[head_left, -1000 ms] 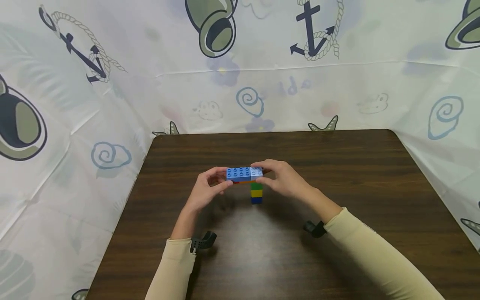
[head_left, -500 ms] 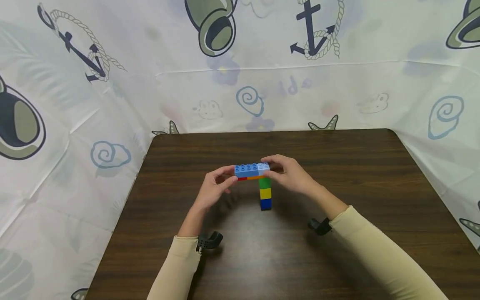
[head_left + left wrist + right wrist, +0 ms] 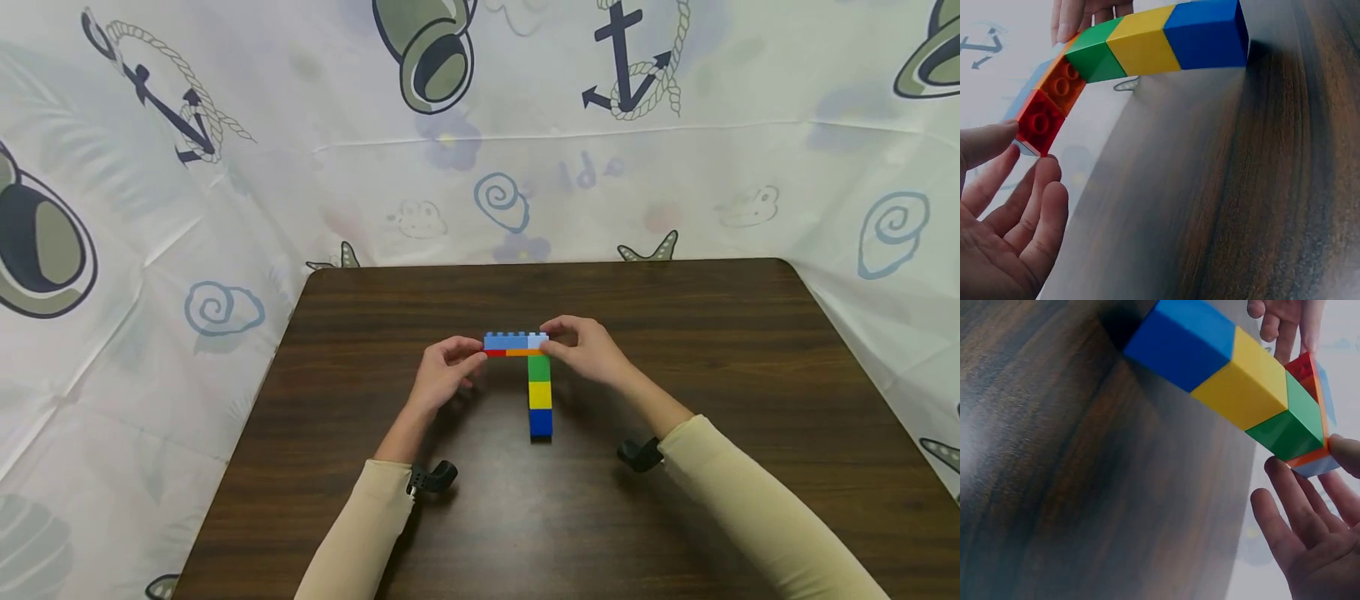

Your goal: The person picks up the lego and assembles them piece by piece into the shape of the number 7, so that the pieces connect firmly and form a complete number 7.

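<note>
A structure of toy building bricks stands between my hands like an upside-down L. Its column has a dark blue brick (image 3: 541, 422) at the bottom, then a yellow brick (image 3: 540, 395) and a green brick (image 3: 539, 368). Across the top runs a thin layer of a red brick (image 3: 496, 353) and an orange brick (image 3: 517, 352). Above these sit a blue brick (image 3: 506, 342) and a pale blue brick (image 3: 535, 341). My left hand (image 3: 441, 373) pinches the bar's free left end. At the corner over the column, my right hand (image 3: 588, 352) grips with thumb and fingers.
The dark wooden table (image 3: 390, 317) lies under both hands, and the dark blue brick's lower end is close to its surface. A printed white cloth (image 3: 420, 192) hangs behind and at the sides. Each wrist wears a black camera mount (image 3: 435, 477).
The brick structure has shifted to the right and tipped, so its column now shows at full length below the bar. Both hands have moved right with it, holding its two ends throughout.
</note>
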A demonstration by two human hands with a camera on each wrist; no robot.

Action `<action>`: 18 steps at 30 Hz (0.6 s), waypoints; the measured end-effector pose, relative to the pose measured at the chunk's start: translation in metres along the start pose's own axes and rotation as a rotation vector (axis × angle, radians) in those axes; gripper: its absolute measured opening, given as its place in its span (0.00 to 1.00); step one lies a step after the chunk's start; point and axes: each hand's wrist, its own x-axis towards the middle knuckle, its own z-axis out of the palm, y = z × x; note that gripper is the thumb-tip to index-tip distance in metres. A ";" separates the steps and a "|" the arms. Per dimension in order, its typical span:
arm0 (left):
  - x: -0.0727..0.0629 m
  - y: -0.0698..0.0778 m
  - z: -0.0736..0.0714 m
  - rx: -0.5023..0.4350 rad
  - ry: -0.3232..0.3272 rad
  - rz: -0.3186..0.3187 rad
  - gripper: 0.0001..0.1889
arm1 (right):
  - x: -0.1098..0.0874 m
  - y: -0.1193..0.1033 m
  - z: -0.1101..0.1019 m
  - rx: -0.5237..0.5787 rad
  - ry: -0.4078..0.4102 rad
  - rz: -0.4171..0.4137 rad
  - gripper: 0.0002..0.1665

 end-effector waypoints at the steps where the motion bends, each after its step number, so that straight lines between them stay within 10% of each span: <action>1: 0.001 -0.001 0.001 0.016 0.000 -0.012 0.12 | 0.000 0.003 0.001 -0.001 -0.001 0.004 0.20; 18: 0.001 -0.017 0.012 0.203 0.010 -0.025 0.09 | 0.006 0.036 0.017 0.046 -0.070 0.166 0.22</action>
